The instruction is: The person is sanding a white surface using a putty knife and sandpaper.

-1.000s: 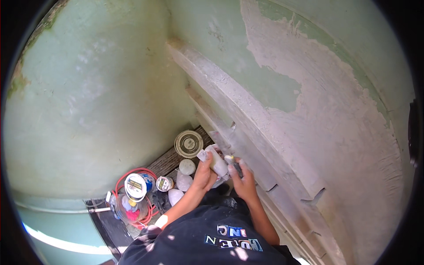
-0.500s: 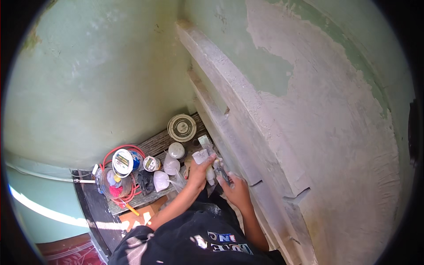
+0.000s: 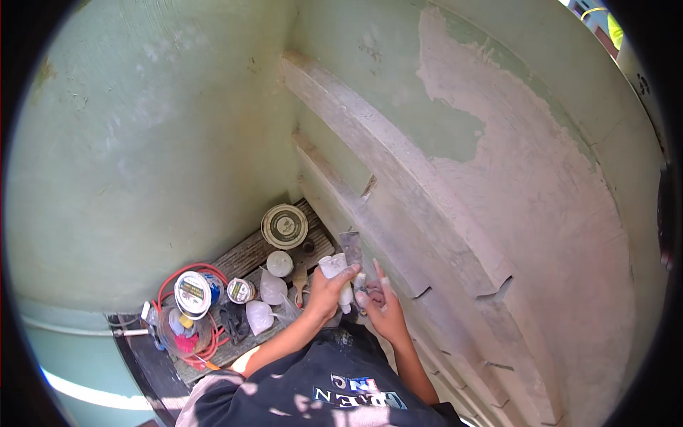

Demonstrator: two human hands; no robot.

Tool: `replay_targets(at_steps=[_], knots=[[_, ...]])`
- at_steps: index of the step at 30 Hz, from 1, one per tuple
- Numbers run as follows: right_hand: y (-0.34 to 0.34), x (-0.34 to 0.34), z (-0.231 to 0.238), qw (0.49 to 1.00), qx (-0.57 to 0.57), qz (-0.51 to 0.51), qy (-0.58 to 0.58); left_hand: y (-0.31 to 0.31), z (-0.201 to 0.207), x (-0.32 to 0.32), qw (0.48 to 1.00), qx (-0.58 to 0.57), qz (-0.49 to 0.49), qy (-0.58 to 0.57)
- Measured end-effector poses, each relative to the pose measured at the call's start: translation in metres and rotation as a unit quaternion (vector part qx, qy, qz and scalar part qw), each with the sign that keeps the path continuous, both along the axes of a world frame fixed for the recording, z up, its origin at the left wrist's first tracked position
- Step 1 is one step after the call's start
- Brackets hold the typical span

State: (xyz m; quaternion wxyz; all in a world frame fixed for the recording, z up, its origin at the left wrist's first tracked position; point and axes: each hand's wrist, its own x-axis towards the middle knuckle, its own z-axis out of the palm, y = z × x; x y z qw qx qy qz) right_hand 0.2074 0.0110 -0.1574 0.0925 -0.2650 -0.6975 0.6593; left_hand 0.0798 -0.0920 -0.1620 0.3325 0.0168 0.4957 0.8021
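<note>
My left hand (image 3: 327, 293) is closed on a white container (image 3: 331, 266); a narrower white part shows below the fingers, and I cannot tell whether it is the same piece. Close beside it, my right hand (image 3: 384, 313) has its index finger stretched upward and its other fingers loosely curled about the handle of a putty knife. The flat grey blade of the putty knife (image 3: 351, 246) points away from me, next to my left thumb, which hides part of the tool. Pale powder or paste marks the right fingertips.
On a weathered wooden plank (image 3: 245, 267) stand a large lidded tub (image 3: 284, 226), smaller tubs, pale filled bags (image 3: 260, 317), a brush (image 3: 300, 280) and a red hose (image 3: 171, 274). At the right, ledges (image 3: 405, 167) run along a green wall (image 3: 455, 135) partly coated with pale plaster.
The view has shifted. My right fingers have loosened and the index finger has straightened upward. The putty knife blade has come to stand more upright beside the white container.
</note>
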Motion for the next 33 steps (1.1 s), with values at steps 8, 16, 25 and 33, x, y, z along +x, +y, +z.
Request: replay_targets(at_steps=[8,16,25,33], knots=[[-0.039,-0.039,0.038,0.980,0.194,-0.043,-0.022,-0.014,0.032,-0.045,0.992,-0.029,-0.044,0.114],[-0.019,-0.053,0.068,0.966,0.198,-0.127,0.110,0.016,0.086,-0.075,0.971,0.021,-0.047,0.233],[0.012,-0.108,0.149,0.823,0.479,-0.206,0.224,0.060,0.171,-0.116,0.900,0.086,-0.091,0.417],[0.046,-0.144,0.200,0.736,0.584,-0.271,0.208,0.099,0.222,-0.169,0.668,0.125,0.117,0.724]])
